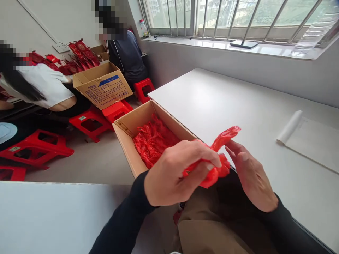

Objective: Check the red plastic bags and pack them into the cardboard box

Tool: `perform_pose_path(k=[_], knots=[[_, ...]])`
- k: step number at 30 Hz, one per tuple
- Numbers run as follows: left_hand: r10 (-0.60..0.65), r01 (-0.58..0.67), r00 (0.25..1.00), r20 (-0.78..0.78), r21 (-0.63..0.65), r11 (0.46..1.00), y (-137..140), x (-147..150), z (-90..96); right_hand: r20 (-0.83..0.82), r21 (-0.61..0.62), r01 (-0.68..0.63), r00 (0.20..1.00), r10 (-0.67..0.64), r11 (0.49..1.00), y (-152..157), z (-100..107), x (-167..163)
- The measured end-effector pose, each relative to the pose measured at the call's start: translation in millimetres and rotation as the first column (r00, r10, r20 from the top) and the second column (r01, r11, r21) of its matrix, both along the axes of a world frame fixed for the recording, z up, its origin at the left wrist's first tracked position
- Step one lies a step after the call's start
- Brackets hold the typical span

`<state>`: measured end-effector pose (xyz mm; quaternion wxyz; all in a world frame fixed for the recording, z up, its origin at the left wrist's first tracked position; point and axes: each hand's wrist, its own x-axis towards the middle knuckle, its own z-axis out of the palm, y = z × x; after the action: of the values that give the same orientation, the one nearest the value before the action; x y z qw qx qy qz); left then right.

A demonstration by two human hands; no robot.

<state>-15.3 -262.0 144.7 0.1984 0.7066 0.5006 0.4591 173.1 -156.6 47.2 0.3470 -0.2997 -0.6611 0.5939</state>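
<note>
We see the bag (212, 178) pinched in the left hand (180, 173), its tail (226, 136) rising from the grip toward one o'clock. The right hand (254, 176) gapes loosely just beside it at three o'clock.

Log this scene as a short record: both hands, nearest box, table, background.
Left hand: pinching crumpled thin red plastic
Right hand: open beside it; contact unclear
Nearest box: open brown cardboard, holding a red plastic heap
Table: flat white top, partly rolled white sheet on it
Background: seated people, red plastic stools, printed brown cardboard box
</note>
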Motion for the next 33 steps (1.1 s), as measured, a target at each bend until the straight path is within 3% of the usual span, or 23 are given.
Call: perform_pose_path(k=[4, 8, 11, 14, 17, 21, 23, 26, 28, 30, 33], knots=[[-0.095, 0.099, 0.99, 0.106, -0.031, 0.995, 18.1, 39.3, -22.0, -0.13, -0.327, 0.122, 0.976, -0.172, 0.937, -2.0, 6.7, 33.0], [-0.105, 0.182, 0.953, 0.284, -0.26, 0.948, 18.8, 67.9, -37.9, -0.236, -0.523, 0.071, 0.946, -0.224, 0.85, -4.5, 4.4, 61.1], [0.093, 0.107, 0.875, 0.474, -0.378, 0.919, 16.0, 80.7, -46.3, -0.318, -0.593, 0.019, 0.913, -0.256, 0.805, -6.5, 3.1, 68.9], [0.312, 0.038, 0.699, 0.644, -0.469, 0.882, 17.5, 81.9, -58.3, -0.336, -0.619, 0.033, 0.892, -0.303, 0.784, -4.2, 1.2, 74.3], [0.403, 0.035, 0.581, 0.707, -0.516, 0.856, 19.0, 73.8, -72.2, -0.313, -0.588, 0.077, 0.897, -0.314, 0.805, 1.3, -0.5, 82.7], [0.474, -0.027, 0.607, 0.637, -0.58, 0.814, 16.9, 59.1, -80.7, -0.279, -0.504, 0.113, 0.917, -0.286, 0.856, 6.4, 0.0, 92.6], [0.473, -0.005, 0.595, 0.65, -0.585, 0.811, 17.2, 55.8, -79.4, -0.175, -0.429, 0.093, 0.967, -0.183, 0.899, 4.3, 1.3, 94.2], [0.45, 0.037, 0.57, 0.688, -0.568, 0.822, 20.3, 59.9, -74.3, 0.17, -0.203, -0.025, 0.984, 0.061, 0.979, -5.9, 0.5, 90.8], [0.436, 0.041, 0.593, 0.677, -0.566, 0.823, 22.3, 65.2, -71.9, 0.376, -0.022, -0.109, 0.92, 0.109, 0.994, -14.7, -3.1, 85.8], [0.413, 0.02, 0.672, 0.615, -0.572, 0.82, 23.2, 67.3, -73.1, 0.47, 0.071, -0.161, 0.876, 0.109, 0.984, -22.3, -7.9, 81.3], [0.468, -0.252, 0.783, 0.41, -0.479, 0.841, 21.8, 58.4, -87.9, 0.447, 0.009, -0.151, 0.885, 0.131, 0.988, -27.9, -11.5, 80.0]])
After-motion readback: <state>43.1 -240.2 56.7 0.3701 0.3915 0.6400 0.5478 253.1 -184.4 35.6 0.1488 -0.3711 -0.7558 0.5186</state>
